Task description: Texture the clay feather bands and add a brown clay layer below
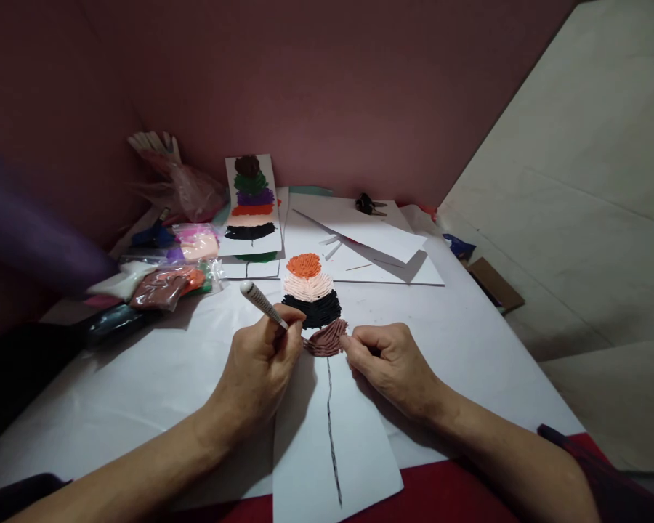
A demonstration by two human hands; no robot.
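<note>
My left hand [269, 352] is closed around a slim white pen-like tool [261, 301] with a patterned shaft and a rounded top end. Its working tip is hidden close to the left end of a brown clay band [328, 338]. Opposite, my right hand [395, 363] is curled in a pinch with its fingertips at the band's right end; anything between them is too small to make out. Black [313, 309], pale peach [308, 285] and orange clay bands [304, 265] stack above the brown one on a white sheet [305, 450]. A dark wavy line [331, 414] runs down below.
A finished-looking card [275, 163] with stacked coloured clay bands leans at the back. Bagged clay [160, 287] lies to the left. Behind to the right are loose white papers [381, 236] and a black-handled tool [366, 203]. A pink wall [316, 94] bounds the white-covered table [469, 349].
</note>
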